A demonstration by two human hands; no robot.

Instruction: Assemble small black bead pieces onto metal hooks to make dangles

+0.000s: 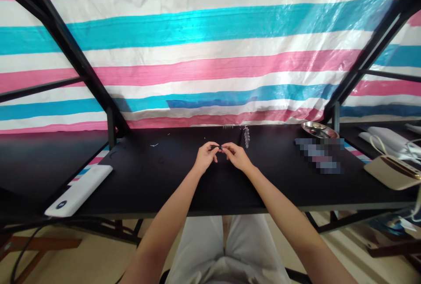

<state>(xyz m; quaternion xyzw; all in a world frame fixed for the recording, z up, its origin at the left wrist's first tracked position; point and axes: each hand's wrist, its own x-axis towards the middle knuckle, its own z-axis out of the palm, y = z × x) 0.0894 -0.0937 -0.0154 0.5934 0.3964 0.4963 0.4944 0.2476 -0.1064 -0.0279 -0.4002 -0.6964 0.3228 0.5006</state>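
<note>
My left hand (206,156) and my right hand (235,156) meet above the middle of the black table (158,187). Between their fingertips is a small dark piece (220,147), pinched from both sides; it is too small for me to tell its kind. Just beyond my right hand lies a strip of small grey beads or pods (247,138), with a thin black stick-like thing (241,136) beside it. A short row of similar small grey pieces (228,127) sits at the table's back edge.
A white power bank or similar slab (79,191) rests at the left edge. At the back right stands a round metal dish (319,130), with a blurred-out item in front. A beige pouch-like box (393,172) is far right. Thin white scraps (154,145) lie left of my hands.
</note>
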